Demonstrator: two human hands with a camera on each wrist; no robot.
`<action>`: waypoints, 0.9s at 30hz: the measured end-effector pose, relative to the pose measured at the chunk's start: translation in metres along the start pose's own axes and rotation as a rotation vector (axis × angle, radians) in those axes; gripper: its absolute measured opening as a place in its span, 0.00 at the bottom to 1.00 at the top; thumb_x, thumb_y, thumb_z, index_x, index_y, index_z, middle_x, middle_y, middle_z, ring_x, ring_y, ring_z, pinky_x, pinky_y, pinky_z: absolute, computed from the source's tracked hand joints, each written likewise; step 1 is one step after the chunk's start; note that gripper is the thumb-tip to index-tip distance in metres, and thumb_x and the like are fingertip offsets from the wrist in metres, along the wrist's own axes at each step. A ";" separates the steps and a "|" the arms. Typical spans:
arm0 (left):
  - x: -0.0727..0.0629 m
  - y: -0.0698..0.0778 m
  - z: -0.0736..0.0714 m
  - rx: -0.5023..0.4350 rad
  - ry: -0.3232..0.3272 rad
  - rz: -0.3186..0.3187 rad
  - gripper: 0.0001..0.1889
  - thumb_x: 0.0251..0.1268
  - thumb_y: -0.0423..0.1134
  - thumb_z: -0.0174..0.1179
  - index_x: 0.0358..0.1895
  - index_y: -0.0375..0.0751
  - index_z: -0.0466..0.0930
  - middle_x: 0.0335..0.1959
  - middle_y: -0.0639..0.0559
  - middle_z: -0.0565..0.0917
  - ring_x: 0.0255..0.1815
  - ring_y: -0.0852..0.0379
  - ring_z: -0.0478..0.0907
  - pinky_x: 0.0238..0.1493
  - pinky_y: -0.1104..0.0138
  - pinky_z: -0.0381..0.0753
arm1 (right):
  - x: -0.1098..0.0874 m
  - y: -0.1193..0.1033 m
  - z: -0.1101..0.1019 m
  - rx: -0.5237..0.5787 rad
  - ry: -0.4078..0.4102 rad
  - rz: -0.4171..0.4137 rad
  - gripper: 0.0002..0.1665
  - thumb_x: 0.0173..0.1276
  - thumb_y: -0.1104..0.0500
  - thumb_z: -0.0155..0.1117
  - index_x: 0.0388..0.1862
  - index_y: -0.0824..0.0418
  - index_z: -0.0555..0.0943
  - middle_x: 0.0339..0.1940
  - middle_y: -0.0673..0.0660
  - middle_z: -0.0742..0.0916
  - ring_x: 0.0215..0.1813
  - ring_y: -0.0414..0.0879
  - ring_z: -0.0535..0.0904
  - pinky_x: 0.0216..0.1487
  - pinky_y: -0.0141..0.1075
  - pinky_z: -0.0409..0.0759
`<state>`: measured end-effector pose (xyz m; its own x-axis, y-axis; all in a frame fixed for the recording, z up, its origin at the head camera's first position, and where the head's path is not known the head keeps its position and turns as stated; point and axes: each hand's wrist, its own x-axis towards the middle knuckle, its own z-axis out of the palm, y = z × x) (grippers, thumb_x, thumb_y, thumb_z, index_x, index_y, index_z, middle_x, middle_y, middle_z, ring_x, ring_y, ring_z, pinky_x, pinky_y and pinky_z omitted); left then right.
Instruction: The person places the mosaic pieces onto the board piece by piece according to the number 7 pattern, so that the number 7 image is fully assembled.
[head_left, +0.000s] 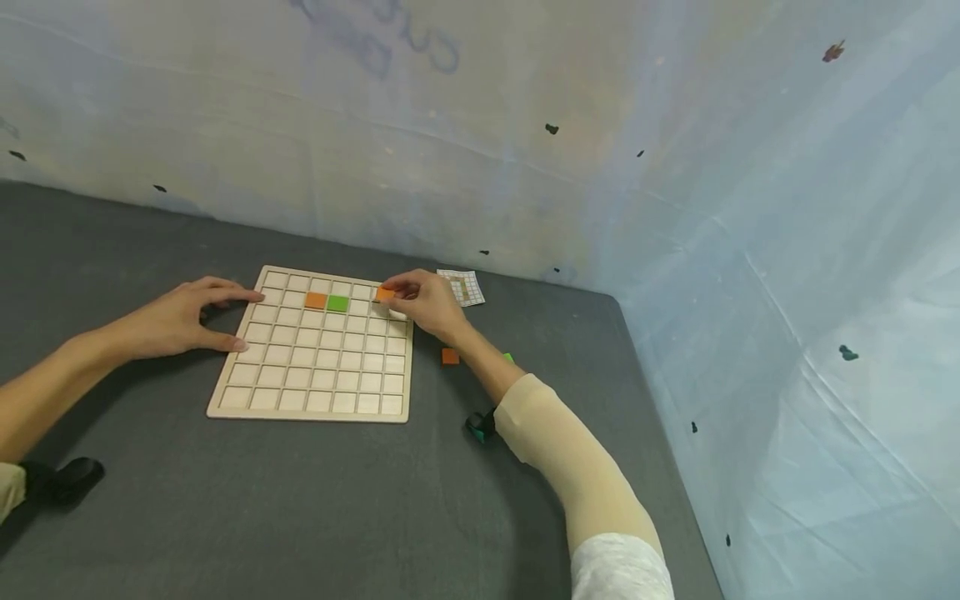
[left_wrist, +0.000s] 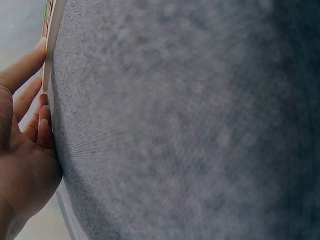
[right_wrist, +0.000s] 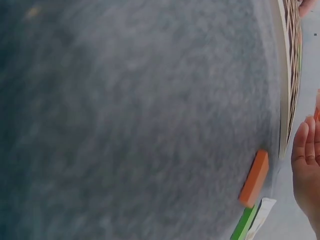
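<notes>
A pale wooden grid board (head_left: 307, 415) with square cells lies on the dark table. In its upper rows, an orange tile (head_left: 316, 300) and a green tile (head_left: 338, 303) sit side by side. My right hand (head_left: 431, 304) pinches another orange tile (head_left: 384, 294) over the board's upper right corner. At the left edge, my left hand (head_left: 176, 321) touches the board with thumb and index finger spread apart. The left wrist view shows those fingers (left_wrist: 22, 70) against the board's side.
Right of the board lie a loose orange tile (head_left: 450, 357) and a green tile (head_left: 508, 357), partly hidden by the right forearm. A small printed grid card (head_left: 462, 287) lies near the board's upper right. Pale sheeting (head_left: 480, 167) hangs behind the table and along its right side.
</notes>
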<state>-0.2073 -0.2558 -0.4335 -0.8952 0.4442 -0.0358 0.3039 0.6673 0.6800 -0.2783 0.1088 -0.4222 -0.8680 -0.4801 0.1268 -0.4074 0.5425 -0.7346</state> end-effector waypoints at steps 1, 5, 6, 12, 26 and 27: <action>0.000 0.000 0.000 -0.002 0.001 0.002 0.40 0.54 0.42 0.75 0.71 0.36 0.69 0.69 0.30 0.61 0.68 0.29 0.58 0.56 0.37 0.65 | 0.001 -0.001 0.001 0.005 -0.004 -0.001 0.14 0.67 0.56 0.71 0.51 0.55 0.87 0.44 0.49 0.85 0.43 0.37 0.81 0.42 0.30 0.80; 0.002 0.000 0.000 -0.001 0.004 0.003 0.40 0.55 0.42 0.75 0.71 0.36 0.69 0.69 0.30 0.61 0.68 0.27 0.57 0.56 0.36 0.64 | 0.005 -0.006 0.004 0.004 -0.020 -0.006 0.15 0.67 0.56 0.71 0.52 0.54 0.87 0.44 0.49 0.85 0.43 0.37 0.81 0.42 0.30 0.80; 0.002 0.000 0.000 0.001 0.006 0.006 0.40 0.55 0.42 0.75 0.71 0.36 0.69 0.69 0.29 0.61 0.68 0.27 0.57 0.56 0.36 0.64 | 0.006 -0.006 0.006 0.001 -0.026 -0.008 0.15 0.67 0.55 0.71 0.52 0.54 0.86 0.44 0.49 0.85 0.43 0.37 0.81 0.42 0.29 0.80; 0.004 -0.001 0.002 0.004 0.005 0.018 0.39 0.54 0.42 0.76 0.70 0.37 0.70 0.69 0.30 0.62 0.68 0.29 0.59 0.55 0.38 0.67 | 0.008 -0.008 0.015 -0.024 -0.040 -0.003 0.15 0.66 0.54 0.72 0.51 0.54 0.87 0.43 0.48 0.85 0.42 0.35 0.81 0.42 0.28 0.79; 0.001 0.004 0.001 0.001 0.006 0.010 0.40 0.55 0.42 0.75 0.71 0.37 0.69 0.69 0.30 0.61 0.66 0.28 0.59 0.55 0.37 0.64 | 0.012 -0.011 0.024 -0.061 -0.087 0.011 0.15 0.67 0.52 0.71 0.50 0.54 0.87 0.43 0.46 0.84 0.41 0.34 0.79 0.41 0.26 0.77; 0.001 0.003 0.001 -0.002 0.006 0.010 0.40 0.55 0.42 0.75 0.71 0.37 0.69 0.69 0.30 0.61 0.66 0.28 0.58 0.55 0.37 0.65 | 0.012 -0.011 0.024 -0.058 -0.090 0.009 0.14 0.67 0.52 0.71 0.50 0.54 0.87 0.43 0.46 0.84 0.41 0.34 0.79 0.41 0.26 0.77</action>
<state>-0.2065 -0.2529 -0.4319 -0.8941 0.4472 -0.0248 0.3122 0.6620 0.6814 -0.2777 0.0808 -0.4285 -0.8439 -0.5333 0.0584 -0.4179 0.5851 -0.6950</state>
